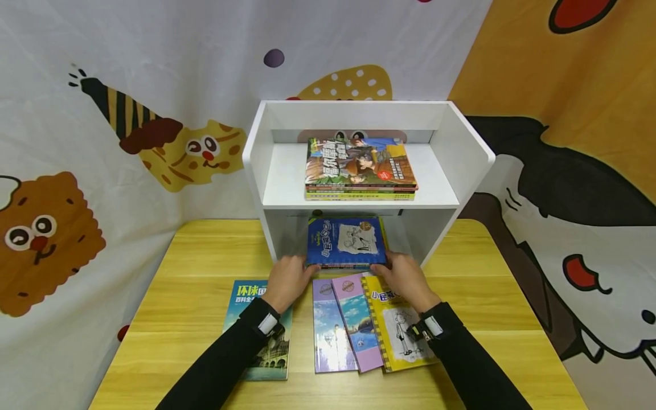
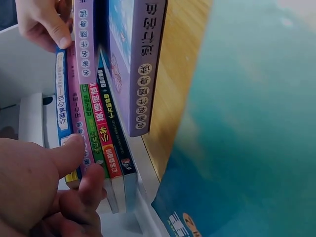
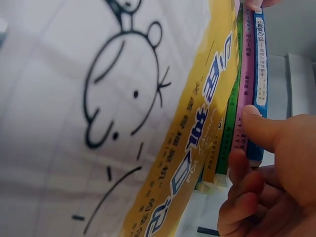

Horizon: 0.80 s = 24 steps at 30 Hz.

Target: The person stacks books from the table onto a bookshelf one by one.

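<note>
A blue comic book point(image 1: 338, 239) lies on top of a stack of several books in the lower compartment of the white shelf point(image 1: 359, 208). My left hand point(image 1: 287, 282) holds its left end, with the thumb on the spine side and the other fingers bent. At the opposite end my right hand point(image 1: 407, 279) grips it in a similar way. Below the blue book, the left wrist view shows a pink book point(image 2: 74, 94) and several more spines. Both thumbs point(image 3: 256, 123) lie near the blue and pink spines.
Another stack of comic books point(image 1: 361, 165) lies in the upper compartment. On the wooden table point(image 1: 174, 319) are a teal book point(image 1: 271, 364) under the left forearm, a purple book point(image 1: 333, 341), a pink-and-blue book point(image 1: 361, 324) and a yellow book point(image 1: 405, 336) by the right wrist, partly overlapping.
</note>
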Available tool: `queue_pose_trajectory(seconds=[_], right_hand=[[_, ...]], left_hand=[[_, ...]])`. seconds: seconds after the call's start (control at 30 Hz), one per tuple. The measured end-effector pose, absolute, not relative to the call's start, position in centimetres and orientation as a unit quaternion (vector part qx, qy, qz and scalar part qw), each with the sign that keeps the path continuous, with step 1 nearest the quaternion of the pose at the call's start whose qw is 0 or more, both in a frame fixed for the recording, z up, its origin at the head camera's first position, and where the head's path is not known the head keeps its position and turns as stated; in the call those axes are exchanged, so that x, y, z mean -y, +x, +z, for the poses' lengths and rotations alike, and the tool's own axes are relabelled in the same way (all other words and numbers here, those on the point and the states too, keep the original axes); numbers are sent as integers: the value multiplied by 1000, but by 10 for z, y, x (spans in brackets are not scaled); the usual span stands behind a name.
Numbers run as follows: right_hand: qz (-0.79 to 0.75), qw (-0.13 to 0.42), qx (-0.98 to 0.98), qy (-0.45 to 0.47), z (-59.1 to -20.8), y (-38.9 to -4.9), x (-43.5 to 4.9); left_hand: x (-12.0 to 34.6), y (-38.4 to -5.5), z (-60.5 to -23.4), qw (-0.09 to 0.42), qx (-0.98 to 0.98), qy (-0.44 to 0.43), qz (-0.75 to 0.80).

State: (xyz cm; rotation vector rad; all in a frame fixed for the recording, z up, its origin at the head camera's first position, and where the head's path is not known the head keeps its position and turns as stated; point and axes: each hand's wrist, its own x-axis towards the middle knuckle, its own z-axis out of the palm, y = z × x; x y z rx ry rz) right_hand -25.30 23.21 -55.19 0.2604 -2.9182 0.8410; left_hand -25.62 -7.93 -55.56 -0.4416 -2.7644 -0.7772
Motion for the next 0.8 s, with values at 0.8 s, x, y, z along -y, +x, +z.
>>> queue_pose_trajectory(seconds=[0.8], right_hand=[[279, 102, 951, 85, -557, -265, -236]], left_hand=[[77, -264, -556, 132, 946, -135, -263]])
